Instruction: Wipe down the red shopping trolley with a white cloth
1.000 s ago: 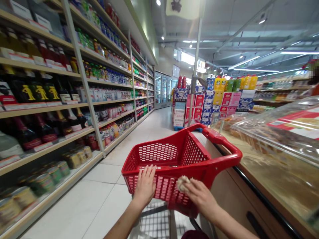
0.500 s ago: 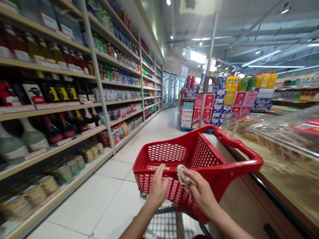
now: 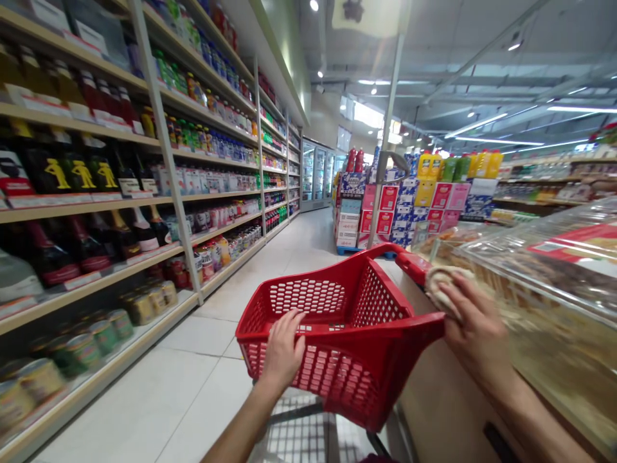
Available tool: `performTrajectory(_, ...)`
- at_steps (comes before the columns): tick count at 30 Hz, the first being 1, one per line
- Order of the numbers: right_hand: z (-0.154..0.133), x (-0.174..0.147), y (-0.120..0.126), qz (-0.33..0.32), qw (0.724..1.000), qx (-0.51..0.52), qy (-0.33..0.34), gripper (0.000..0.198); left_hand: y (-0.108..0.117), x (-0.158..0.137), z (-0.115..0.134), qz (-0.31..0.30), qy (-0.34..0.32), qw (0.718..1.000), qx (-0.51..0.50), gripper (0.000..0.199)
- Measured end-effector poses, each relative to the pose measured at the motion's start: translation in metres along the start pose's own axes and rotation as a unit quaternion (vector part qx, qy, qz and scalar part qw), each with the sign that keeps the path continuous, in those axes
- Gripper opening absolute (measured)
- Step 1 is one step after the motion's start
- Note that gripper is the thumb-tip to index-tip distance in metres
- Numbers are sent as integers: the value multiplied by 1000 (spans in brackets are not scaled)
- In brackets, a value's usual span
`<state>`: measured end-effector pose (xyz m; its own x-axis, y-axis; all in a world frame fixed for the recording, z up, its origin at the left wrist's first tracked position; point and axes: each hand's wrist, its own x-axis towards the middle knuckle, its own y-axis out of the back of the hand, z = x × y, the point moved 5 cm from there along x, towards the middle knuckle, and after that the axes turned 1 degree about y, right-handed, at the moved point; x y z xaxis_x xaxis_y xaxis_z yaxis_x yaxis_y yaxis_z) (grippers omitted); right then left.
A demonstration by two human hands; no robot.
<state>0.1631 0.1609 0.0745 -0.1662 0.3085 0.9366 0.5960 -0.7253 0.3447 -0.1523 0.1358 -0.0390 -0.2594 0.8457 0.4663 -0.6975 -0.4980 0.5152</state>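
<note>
A red plastic shopping cart (image 3: 308, 292) stands in front of me, its basket turned sideways. My left hand (image 3: 283, 347) is closed over the near rim of the basket, fingers curling over the top and thumb on the outside. In my right hand (image 3: 470, 318) is a crumpled off-white cloth (image 3: 439, 283), bunched under the fingers. This hand presses the cloth against the cart's handle (image 3: 413, 265) on the right, covering part of it. The visible inside of the basket shows only red mesh walls.
Shelves (image 3: 87, 204) of bottles and cans line the left side. On the right, a counter holds clear plastic food containers (image 3: 554, 257) close to my right arm. Stacked drink cartons (image 3: 385, 209) stand ahead beside a pole (image 3: 385, 128). Tiled floor (image 3: 193, 379) runs along the aisle.
My right hand has moved right with the cloth, from beside the basket's near rim to the handle. My left hand has moved slightly left and settled on the rim. The view has shifted slightly.
</note>
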Motion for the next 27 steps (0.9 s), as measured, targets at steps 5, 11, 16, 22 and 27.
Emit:
performTrajectory(5,4,-24,-38,-131,982,-121,57,31,2,-6,-37,7,-35,952,303,46)
performTrajectory(11,-65,-53,-88,-169,975,-15,144,33,3,-16,-33,-16,-61,923,380,45)
performTrajectory(16,4,-37,-47,-79,991,-96,55,30,8,-14,-27,-16,-52,924,379,37)
performTrajectory(22,-23,-47,-76,-128,986,-88,66,28,7,-5,-16,-30,-32,927,372,32)
performTrajectory(27,-81,-58,-122,-180,975,-24,127,30,8,1,-11,-45,-16,929,367,29)
